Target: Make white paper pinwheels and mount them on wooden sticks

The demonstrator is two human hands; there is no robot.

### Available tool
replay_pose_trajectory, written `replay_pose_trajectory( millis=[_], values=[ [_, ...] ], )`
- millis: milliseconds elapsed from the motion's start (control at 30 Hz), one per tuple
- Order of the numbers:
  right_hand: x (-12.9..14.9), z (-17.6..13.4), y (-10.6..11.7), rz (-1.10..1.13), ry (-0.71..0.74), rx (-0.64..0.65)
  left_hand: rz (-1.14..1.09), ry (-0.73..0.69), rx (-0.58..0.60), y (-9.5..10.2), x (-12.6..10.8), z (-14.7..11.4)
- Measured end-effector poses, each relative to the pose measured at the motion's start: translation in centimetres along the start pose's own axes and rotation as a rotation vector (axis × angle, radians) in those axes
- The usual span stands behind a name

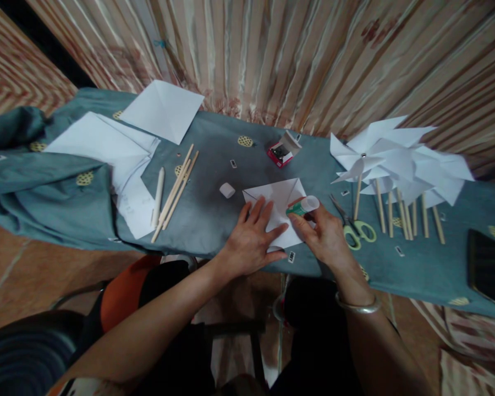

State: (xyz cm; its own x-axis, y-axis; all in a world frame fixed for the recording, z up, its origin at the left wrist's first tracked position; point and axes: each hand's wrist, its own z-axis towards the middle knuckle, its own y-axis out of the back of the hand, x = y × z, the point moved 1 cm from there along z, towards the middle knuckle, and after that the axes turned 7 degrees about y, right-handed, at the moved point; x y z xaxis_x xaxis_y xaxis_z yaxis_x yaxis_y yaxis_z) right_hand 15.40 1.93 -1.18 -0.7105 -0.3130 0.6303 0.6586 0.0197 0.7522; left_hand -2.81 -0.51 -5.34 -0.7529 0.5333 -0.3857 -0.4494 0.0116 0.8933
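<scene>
You have both hands in the centre of the frame, over one white sheet of paper (281, 193), which lies on the table (208, 217) near its front edge. Your left hand (249, 243) is laid flat on this sheet, with its fingers spread wide; it does not grip anything. Your right hand (328, 234) is closed around the glue stick (303, 206), which has a green label and is tilted above the right part of the sheet. Whether its lower tip touches the paper, I cannot tell, because your fingers cover it. On your right wrist there is a silver bracelet (358, 306).

To the left of the sheet, you have a small white cap (227, 190), lying apart. Just beside your right hand are the scissors (358, 232), with light green handles. Above the sheet, at upper centre right, stands a small red box (282, 151) with its flap raised and dark pieces inside.

In the left part of the frame lie the wooden sticks (176, 192), side by side, and beyond them a pile of white papers (103, 140). At the right, paper pinwheels (400, 157) on sticks lie overlapping, and a dark phone (487, 268) rests near the right edge of the frame.
</scene>
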Motion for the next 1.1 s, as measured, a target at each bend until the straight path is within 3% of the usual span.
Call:
replay_pose_trajectory(
  millis=[567,1100],
  values=[
    [0.0,0.9,-0.9,-0.045,0.023,-0.067,-0.016,0.02,0.034,0.0,-0.1,0.1],
    [1.3,1.1,-1.1,-0.029,0.034,0.013,-0.017,0.021,0.06,0.4,-0.2,0.2]
  ],
)
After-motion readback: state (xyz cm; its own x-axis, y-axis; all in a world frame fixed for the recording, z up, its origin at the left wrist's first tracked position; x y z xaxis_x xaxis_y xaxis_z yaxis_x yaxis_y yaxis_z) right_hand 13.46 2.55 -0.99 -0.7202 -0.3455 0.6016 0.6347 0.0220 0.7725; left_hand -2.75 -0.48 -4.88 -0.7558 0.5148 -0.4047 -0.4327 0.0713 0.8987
